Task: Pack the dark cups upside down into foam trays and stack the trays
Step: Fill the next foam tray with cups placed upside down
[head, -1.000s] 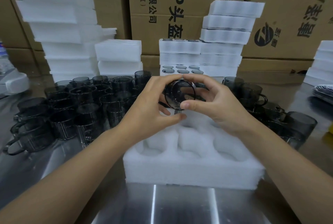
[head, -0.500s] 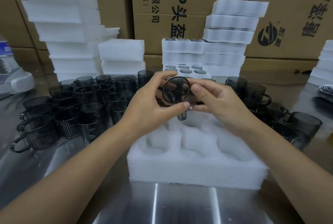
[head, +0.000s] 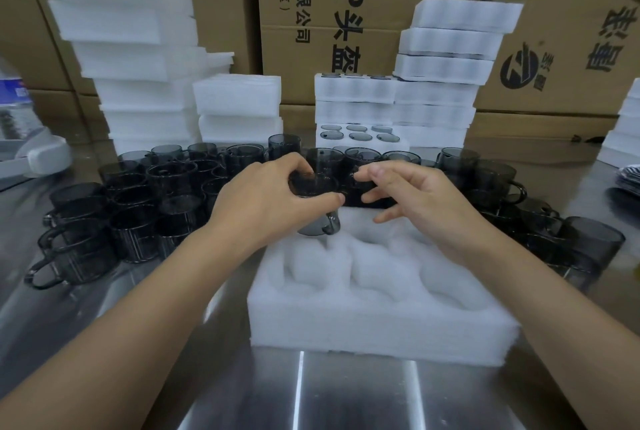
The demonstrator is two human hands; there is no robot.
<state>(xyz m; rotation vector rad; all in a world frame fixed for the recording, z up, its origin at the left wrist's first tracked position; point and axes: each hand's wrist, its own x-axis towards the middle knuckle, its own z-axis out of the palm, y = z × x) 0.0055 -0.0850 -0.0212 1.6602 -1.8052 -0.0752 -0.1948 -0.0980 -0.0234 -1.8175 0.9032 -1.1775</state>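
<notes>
A: What's hidden here?
B: Much of the dark smoky translucent cup (head: 311, 187). The left hand (head: 270, 197) curls round its wall with the thumb across the near side. Only a rounded top end and the lower edge with its loop handle show, and blur softens both.
A: Which end is up?
B: I can't tell. Its long axis stands roughly upright, a little tilted, and the handle sticks out low toward the right hand (head: 426, 201).
A: Where is it?
B: Low over the far left corner of the white foam tray (head: 381, 322). Whether it touches the foam is unclear.
A: And the right hand?
B: It holds nothing. Its fingers are loosely spread and bent, with the tips just beside the cup.
A: The tray?
B: It's a soft, grainy block with rounded hollows, and both hands partly cover the far row. It lies on a streaky brushed-steel table (head: 346, 398).
A: Around it?
B: There are loose dark cups (head: 145, 208), glossy and handled, crowded on the left, and more on the right. Those behind the hands are mostly covered. Beyond them are stacked white foam trays (head: 349, 93), the lowest showing round cup bases (head: 360, 135). Brown cardboard boxes (head: 381, 14) stand behind, their print cut off. A clear plastic bottle (head: 14, 100) is clipped by the left edge.
</notes>
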